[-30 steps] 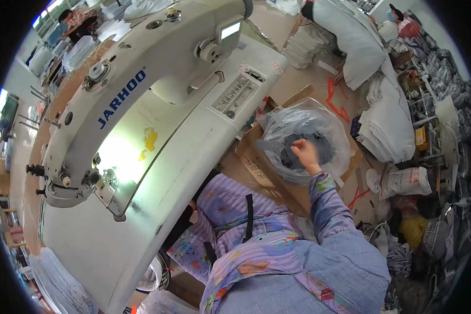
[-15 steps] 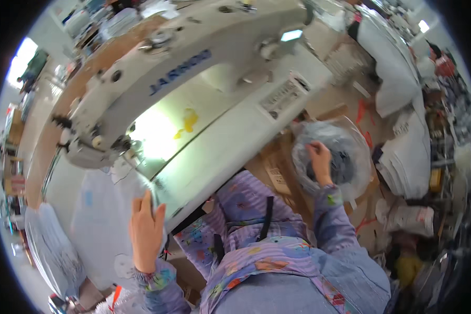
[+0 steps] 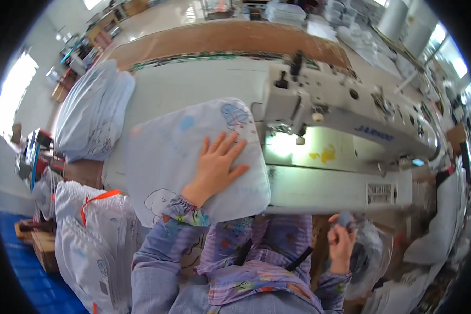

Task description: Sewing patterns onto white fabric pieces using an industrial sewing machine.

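My left hand (image 3: 218,166) lies flat with fingers spread on a white printed fabric piece (image 3: 165,157) with rounded corners. That piece rests on the sewing table, left of the lit needle area, and overhangs the front edge a little. My right hand (image 3: 341,248) is raised near the table's front edge at the right, its fingers pinching a small dark grey piece (image 3: 345,220) whose kind I cannot make out. Below and beside it stands a clear plastic bag (image 3: 376,256) with dark contents, partly hidden by the hand. The white sewing machine (image 3: 340,112) stands right of the fabric.
A stack of similar white pieces (image 3: 97,112) sits at the table's left end. Bundled white pieces with an orange tie (image 3: 89,230) hang or lie at lower left, by a blue floor (image 3: 15,251). More white pieces (image 3: 434,220) pile up at the right.
The view has swung left. My right hand has come up out of the plastic bag with a small dark grey piece. My left hand now lies farther over the fabric.
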A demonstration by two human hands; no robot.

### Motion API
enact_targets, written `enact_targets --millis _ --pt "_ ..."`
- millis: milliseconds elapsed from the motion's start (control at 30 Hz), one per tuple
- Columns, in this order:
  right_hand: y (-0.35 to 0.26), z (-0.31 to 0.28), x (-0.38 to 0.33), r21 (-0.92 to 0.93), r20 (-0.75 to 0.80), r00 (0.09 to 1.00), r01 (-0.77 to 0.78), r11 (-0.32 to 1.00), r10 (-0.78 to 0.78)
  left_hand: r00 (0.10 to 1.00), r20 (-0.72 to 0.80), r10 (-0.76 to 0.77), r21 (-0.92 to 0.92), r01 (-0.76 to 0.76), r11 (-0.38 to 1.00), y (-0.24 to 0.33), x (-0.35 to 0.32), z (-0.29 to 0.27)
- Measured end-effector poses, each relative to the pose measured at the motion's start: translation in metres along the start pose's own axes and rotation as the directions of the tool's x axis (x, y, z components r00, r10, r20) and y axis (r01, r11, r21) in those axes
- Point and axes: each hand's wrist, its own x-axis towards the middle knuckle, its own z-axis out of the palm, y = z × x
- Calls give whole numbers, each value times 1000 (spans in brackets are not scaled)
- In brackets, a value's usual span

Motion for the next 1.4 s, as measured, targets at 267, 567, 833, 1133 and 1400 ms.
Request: enact_targets --millis 267,567,833,1133,1400 --pt "13 140 26 -585 593 776 598 548 -214 970 60 235 -132 -225 965 -14 15 0" --pt "24 145 18 -539 489 869 368 758 -74 977 7 212 -165 -207 964 7 -1 1" --pt "18 168 29 -476 420 901 317 820 -105 990 -128 56 -199 -81 977 19 8 11" --pt "49 201 81 -487 649 604 797 358 -463 977 -140 160 -330 -199 923 19 13 8" --pt "17 158 -8 -670 565 824 429 606 41 973 -164 164 -382 -216 898 13 13 7"
